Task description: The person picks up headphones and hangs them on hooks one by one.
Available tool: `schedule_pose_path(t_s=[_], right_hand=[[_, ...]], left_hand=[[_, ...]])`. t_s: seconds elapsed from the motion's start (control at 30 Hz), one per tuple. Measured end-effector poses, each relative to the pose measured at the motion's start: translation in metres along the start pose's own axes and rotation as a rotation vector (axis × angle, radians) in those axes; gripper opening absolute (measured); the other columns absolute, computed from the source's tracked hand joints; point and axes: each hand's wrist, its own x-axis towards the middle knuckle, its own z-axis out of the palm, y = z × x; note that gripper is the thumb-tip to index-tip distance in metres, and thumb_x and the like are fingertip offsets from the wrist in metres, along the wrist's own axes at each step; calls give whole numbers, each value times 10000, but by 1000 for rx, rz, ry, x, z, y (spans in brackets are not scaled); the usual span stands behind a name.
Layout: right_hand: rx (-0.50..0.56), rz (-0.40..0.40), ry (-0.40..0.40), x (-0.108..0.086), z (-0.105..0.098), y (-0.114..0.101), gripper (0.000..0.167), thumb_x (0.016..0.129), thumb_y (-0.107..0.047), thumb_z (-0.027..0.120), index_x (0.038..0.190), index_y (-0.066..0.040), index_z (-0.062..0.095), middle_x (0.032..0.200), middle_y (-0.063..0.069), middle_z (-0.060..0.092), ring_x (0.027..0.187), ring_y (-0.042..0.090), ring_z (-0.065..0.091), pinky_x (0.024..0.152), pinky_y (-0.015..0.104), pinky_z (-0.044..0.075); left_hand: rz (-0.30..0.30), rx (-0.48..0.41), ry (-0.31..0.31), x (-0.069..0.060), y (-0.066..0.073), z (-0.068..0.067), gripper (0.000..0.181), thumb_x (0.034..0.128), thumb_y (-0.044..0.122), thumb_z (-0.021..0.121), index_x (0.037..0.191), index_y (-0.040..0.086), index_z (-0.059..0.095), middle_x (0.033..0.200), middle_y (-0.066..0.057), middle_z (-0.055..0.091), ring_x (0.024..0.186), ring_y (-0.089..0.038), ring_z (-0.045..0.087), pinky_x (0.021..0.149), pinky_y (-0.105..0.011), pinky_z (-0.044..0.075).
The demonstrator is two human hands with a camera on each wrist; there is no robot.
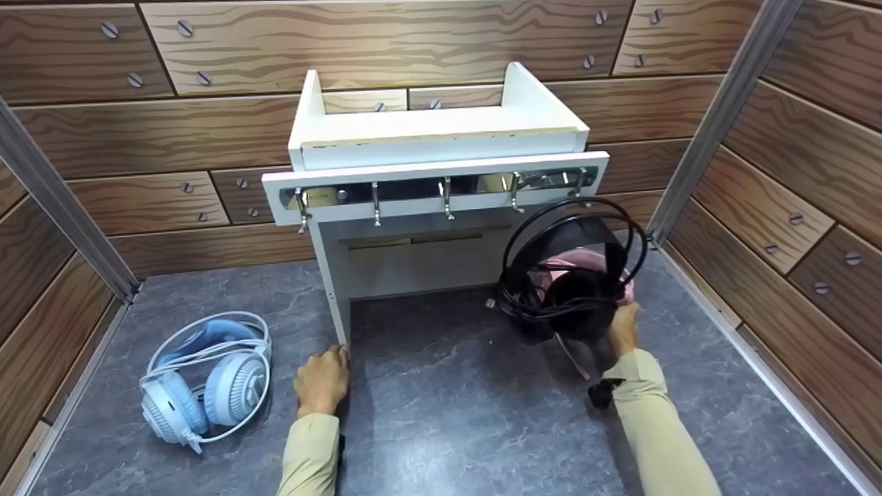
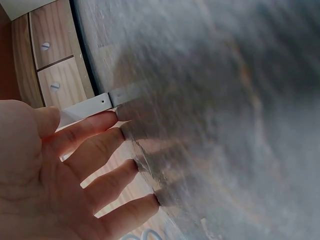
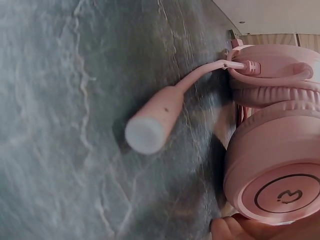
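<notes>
A white shelf [image 1: 441, 158] with a row of metal hooks [image 1: 446, 198] stands against the back wall. My left hand [image 1: 321, 380] is at the front foot of its left side panel [image 2: 92, 107], thumb and index finger about the panel, other fingertips on the floor. A black headset [image 1: 582, 303] with a coiled cable appears to hang from the rightmost hook. Partly hidden behind it, a pink headset [image 3: 280, 155] is held at an ear cup by my right hand [image 1: 624, 329]. Its pink microphone [image 3: 157, 117] sticks out over the floor.
Light blue headphones [image 1: 207, 379] with their cable wound around lie on the grey floor [image 1: 441, 427] at the left. Wood-patterned walls [image 1: 792, 213] close in the back and both sides, with metal strips [image 1: 716, 117] at the corners.
</notes>
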Motion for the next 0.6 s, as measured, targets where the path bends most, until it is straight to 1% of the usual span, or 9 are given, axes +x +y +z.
schedule_pose_path(t_s=[0.07, 0.1, 0.13, 0.17, 0.27, 0.3, 0.43, 0.5, 0.6], right_hand=[[36, 20, -14, -4, -1, -8, 611, 1038, -460, 394, 1381, 3, 191, 1275, 491, 429, 1235, 607, 431, 1064, 600, 325], [21, -1, 20, -6, 0, -12, 561, 1031, -442, 415, 1317, 9, 243, 1225, 475, 468, 1185, 599, 466, 1015, 588, 363], [12, -23, 33, -12, 0, -17, 598, 1021, -488, 425, 1284, 21, 257, 1175, 464, 480, 1156, 601, 472, 990, 589, 372], [10, 1, 19, -18, -1, -27, 605, 1034, -441, 392, 1312, 70, 225, 1236, 476, 447, 1216, 623, 417, 1038, 615, 326], [10, -26, 44, -16, -1, -26, 669, 1025, -468, 413, 1344, 89, 227, 1272, 458, 436, 1235, 622, 402, 1055, 611, 316], [-2, -51, 78, -18, -1, -26, 649, 1009, -461, 439, 1328, 72, 253, 1245, 444, 460, 1202, 619, 428, 1024, 608, 338], [9, -55, 118, -3, 3, -12, 643, 958, -380, 553, 1407, -6, 285, 1351, 361, 472, 1225, 554, 460, 1037, 550, 354], [-4, -82, 171, 4, 8, -2, 645, 931, -388, 579, 1397, -31, 311, 1331, 312, 508, 1167, 507, 503, 968, 528, 383], [45, -67, 122, 26, 10, 20, 714, 990, -410, 513, 1535, -68, 205, 1486, 270, 426, 1292, 503, 437, 1067, 561, 323]], left_hand=[[13, 4, 16, -1, 0, 0, 282, 1028, 203, 542, 1102, 15, 740, 939, -328, 694, 796, -589, 645, 655, -652, 509], [16, 6, 18, -1, 0, 0, 278, 1026, 199, 545, 1097, 13, 739, 932, -328, 693, 789, -589, 644, 650, -650, 508], [10, 4, 13, -1, 0, 0, 283, 1029, 206, 543, 1104, 16, 738, 941, -328, 693, 797, -589, 644, 653, -651, 508], [3, 2, 6, -1, 0, 0, 288, 1032, 213, 541, 1110, 18, 737, 949, -329, 693, 804, -591, 643, 654, -651, 508], [-13, -5, -17, 0, 1, 0, 305, 1040, 228, 530, 1130, 20, 734, 972, -334, 690, 827, -596, 641, 666, -654, 508], [-17, -7, -21, 1, 1, 0, 308, 1042, 231, 528, 1133, 20, 733, 976, -334, 690, 831, -595, 642, 669, -653, 509], [-17, -5, -21, 1, 1, 0, 306, 1042, 232, 532, 1119, 16, 734, 971, -335, 691, 828, -595, 643, 668, -652, 510], [-19, -6, -19, 1, 1, 1, 304, 1042, 235, 533, 1114, 19, 735, 972, -335, 690, 830, -596, 642, 671, -653, 509], [-16, -4, -13, 1, 1, 1, 306, 1042, 243, 534, 1113, 27, 739, 976, -332, 692, 835, -595, 643, 678, -655, 507]])
